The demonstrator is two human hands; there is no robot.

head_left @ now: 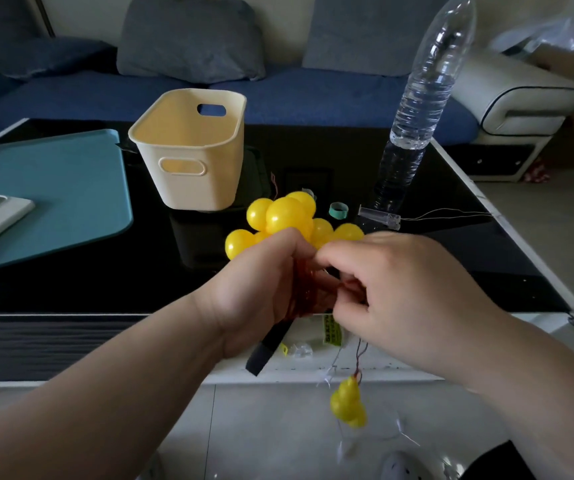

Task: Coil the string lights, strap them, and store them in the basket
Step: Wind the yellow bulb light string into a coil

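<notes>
Most of the string lights are sitting bunched in the left hand, yellow globes clustered above the fist and reddish wire loops wrapping across the palm, so coiling is looking nearly done. One small clump of bulbs is hanging loose on its wire below the table edge (not gathered in yet). A black strap is dangling under the left hand; can't tell if it's wrapped around the bundle or just pinned against it, so I'd judge strapping as starting at best. The basket is standing empty on the table, well apart from the bundle, so storing isn't done.

Left hand is closing around the coil, knuckles toward the camera, forearm coming in from lower left. Right hand is touching the left, fingers curling in and pinching at the wire loops, wrist angling down from the right
</notes>
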